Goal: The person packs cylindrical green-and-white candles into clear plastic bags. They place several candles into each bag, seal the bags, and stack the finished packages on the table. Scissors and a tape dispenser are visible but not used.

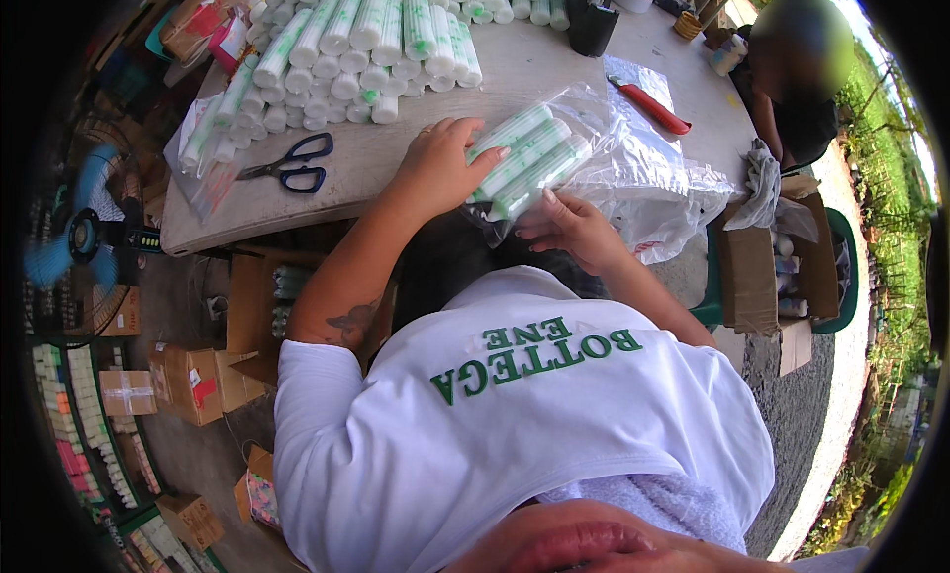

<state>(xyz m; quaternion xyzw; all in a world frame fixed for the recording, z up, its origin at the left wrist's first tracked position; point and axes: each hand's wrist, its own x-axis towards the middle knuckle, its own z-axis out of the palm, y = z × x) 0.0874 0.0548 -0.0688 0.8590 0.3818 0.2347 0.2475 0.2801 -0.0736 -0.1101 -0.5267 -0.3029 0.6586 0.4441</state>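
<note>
Between my hands, over the table's near edge, is a clear plastic bag (591, 113) with about three white rolls with green print (529, 159) side by side in it. My left hand (445, 164) grips the bag's left side, its thumb lying across the rolls. From below, my right hand (574, 229) holds the lower right corner, thumb on top and fingers curled, partly hidden. A large stack of similar white-and-green rolls (366, 53) lies beyond my left hand. Dark-blue-handled scissors (297, 164) rest to the left. Flat clear plastic bags (643, 167) lie right of the held bag, a red-handled tool (650, 108) on top.
A black container (592, 27) stands at the table's far side. Another person (797, 88) sits at the right end. An open cardboard box (757, 276) with items stands at the right. On the left are a blue-bladed fan (84, 238) and cardboard boxes (188, 383).
</note>
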